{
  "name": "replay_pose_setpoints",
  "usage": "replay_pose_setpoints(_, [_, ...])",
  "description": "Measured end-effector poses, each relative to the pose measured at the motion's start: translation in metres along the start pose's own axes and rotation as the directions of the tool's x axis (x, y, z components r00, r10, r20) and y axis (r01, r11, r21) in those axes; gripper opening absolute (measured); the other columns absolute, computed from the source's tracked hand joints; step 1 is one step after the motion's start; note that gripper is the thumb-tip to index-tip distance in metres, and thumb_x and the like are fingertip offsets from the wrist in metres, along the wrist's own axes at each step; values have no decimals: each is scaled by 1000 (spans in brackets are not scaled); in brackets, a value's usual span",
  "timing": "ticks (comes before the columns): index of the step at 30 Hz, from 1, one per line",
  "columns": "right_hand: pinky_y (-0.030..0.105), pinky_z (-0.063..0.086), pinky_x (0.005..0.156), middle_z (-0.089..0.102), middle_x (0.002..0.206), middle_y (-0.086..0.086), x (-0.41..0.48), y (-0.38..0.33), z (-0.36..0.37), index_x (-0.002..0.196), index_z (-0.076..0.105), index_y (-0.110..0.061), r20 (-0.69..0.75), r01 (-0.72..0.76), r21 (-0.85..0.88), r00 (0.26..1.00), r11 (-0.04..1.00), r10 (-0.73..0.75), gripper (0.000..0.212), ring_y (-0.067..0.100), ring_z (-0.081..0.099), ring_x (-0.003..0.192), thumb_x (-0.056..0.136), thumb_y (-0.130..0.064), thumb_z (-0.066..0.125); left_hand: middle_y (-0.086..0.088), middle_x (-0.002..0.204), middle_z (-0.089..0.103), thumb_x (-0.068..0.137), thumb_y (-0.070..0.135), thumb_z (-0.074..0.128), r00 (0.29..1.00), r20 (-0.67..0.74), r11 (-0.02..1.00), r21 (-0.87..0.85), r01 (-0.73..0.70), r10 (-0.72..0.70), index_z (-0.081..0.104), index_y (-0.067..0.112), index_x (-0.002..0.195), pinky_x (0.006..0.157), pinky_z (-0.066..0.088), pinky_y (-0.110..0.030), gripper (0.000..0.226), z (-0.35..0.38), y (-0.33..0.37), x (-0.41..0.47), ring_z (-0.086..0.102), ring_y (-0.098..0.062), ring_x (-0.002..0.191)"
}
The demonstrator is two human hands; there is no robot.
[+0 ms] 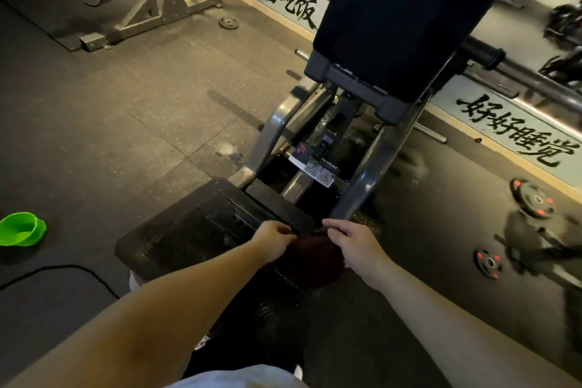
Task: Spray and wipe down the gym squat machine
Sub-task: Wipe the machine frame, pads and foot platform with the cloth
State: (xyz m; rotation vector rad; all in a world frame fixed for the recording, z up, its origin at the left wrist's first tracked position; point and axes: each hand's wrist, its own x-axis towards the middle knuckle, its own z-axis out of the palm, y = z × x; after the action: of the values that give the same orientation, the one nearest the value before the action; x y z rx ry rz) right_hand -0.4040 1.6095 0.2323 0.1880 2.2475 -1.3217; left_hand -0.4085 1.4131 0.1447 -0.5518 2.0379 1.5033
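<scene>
The squat machine stands in front of me: a dark padded back rest (pixel 409 16) tilts up at the top, grey steel frame legs (pixel 371 167) run down from it, and a black ribbed foot platform (pixel 189 230) lies on the floor below. A dark maroon cloth (pixel 311 258) hangs between my two hands over the platform's right end. My left hand (pixel 275 242) pinches its left edge with curled fingers. My right hand (pixel 349 246) pinches the right edge. No spray bottle is in view.
A green plastic bowl (pixel 20 228) sits on the floor at the left, with a black cable (pixel 63 271) below it. Weight plates (pixel 533 198) lie at the right. Another grey machine frame (pixel 170 3) stands at the back left. A mirrored wall with barbells runs along the back.
</scene>
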Motion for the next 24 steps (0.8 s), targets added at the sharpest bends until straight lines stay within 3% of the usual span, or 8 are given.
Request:
replay_pose_setpoints(6, [45, 60, 92, 70, 114, -6, 12, -7, 7, 117, 73, -36, -201, -46, -96, 979, 994, 26, 20, 18, 69, 104, 100, -30, 65, -3, 112, 69, 101, 27, 64, 970, -29, 955, 185, -230, 240, 69, 16, 115, 91, 53, -35, 19, -48, 48, 29, 65, -24, 106])
replay_pose_setpoints(10, [27, 59, 82, 67, 115, -3, 14, -24, -11, 127, 65, -26, -204, -19, -194, 979, 981, -21, 48, 18, 70, 101, 84, -17, 84, -11, 106, 68, 98, 44, 66, 915, 217, 829, 391, -400, 339, 67, 9, 110, 83, 52, -39, 37, -58, 107, 18, 65, -24, 95])
replay_pose_setpoints(12, [21, 50, 73, 69, 105, -4, 13, -38, -28, 119, 71, -23, -200, -12, -315, 978, 949, -54, 36, 13, 68, 95, 85, -20, 83, -2, 100, 67, 82, 52, 81, 861, 389, 680, 535, -501, 328, 63, 17, 103, 78, 53, -36, 45, -63, 135, 8, 64, -19, 91])
replay_pose_setpoints(14, [21, 44, 63, 70, 87, -3, 10, -54, -46, 97, 76, -22, -201, -23, -412, 977, 911, -66, 10, 9, 66, 80, 89, -28, 80, 5, 100, 63, 78, 42, 86, 810, 492, 414, 697, -586, 318, 62, 25, 106, 80, 47, -31, 41, -66, 162, 0, 62, -17, 94])
replay_pose_setpoints(16, [20, 42, 59, 67, 75, -4, 5, -76, -67, 78, 73, -22, -207, 24, -463, 969, 886, -134, 17, 6, 63, 68, 89, -33, 79, 4, 96, 63, 87, 33, 78, 783, 513, 226, 765, -602, 352, 71, 20, 110, 83, 47, -31, 27, -69, 193, -4, 62, -18, 96])
replay_pose_setpoints(18, [19, 42, 59, 64, 77, -5, -4, -104, -93, 79, 73, -17, -226, 104, -436, 949, 894, -221, 19, 5, 61, 69, 89, -32, 78, 1, 92, 63, 91, 36, 71, 758, 493, 145, 790, -596, 428, 77, 17, 100, 86, 47, -33, 22, -71, 233, -15, 58, -18, 96])
replay_pose_setpoints(21, [15, 51, 68, 76, 91, -1, -28, -150, -130, 104, 74, -14, -223, 239, -61, 943, 969, -246, 12, 15, 73, 89, 94, -21, 73, -4, 93, 71, 92, 37, 66, 710, 420, 187, 773, -606, 566, 78, 16, 89, 84, 53, -36, 24, -76, 297, -35, 65, -21, 89])
replay_pose_setpoints(24, [34, 59, 87, 79, 100, 5, -42, -193, -167, 110, 72, -13, -281, 385, 116, 897, 916, -341, 26, 24, 75, 100, 86, -15, 81, 0, 84, 73, 93, 34, 67, 647, 312, 313, 679, -664, 696, 74, 20, 83, 78, 58, -36, 18, -81, 364, -67, 69, -16, 79])
